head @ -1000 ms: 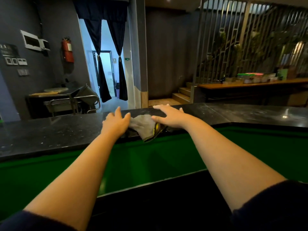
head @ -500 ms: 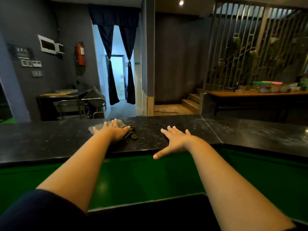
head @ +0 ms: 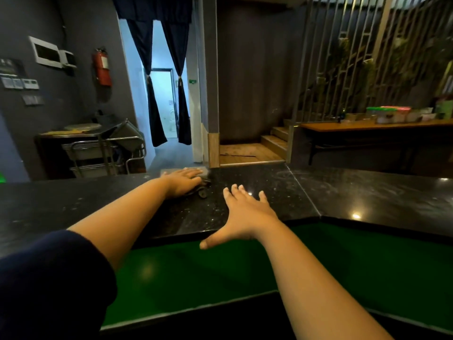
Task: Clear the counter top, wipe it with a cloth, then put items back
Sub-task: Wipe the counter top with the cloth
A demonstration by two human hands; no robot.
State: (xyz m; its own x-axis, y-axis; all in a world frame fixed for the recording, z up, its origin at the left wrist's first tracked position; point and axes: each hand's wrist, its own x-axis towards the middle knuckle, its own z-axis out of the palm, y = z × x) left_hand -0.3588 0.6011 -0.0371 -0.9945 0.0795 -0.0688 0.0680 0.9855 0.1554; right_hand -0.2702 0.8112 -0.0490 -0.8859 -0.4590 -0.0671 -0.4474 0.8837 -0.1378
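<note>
A black speckled stone counter top (head: 269,192) runs across the view in front of me. My left hand (head: 182,184) lies flat on a grey cloth (head: 204,173) near the counter's far edge, pressing it onto the stone; most of the cloth is hidden under the hand. My right hand (head: 245,214) rests palm down on the counter's near edge, fingers spread, holding nothing. Streaks and smears show on the stone to the right.
A green surface (head: 220,271) lies below the counter on my side. Beyond stand a metal trolley (head: 105,150), a curtained doorway (head: 161,94), wooden steps (head: 274,141) and a wooden table (head: 367,126) with containers. A fire extinguisher (head: 102,67) hangs on the wall.
My left hand has pushed the cloth from the counter's near edge to its far edge. My right hand has let go of the cloth and settled flat on the near edge.
</note>
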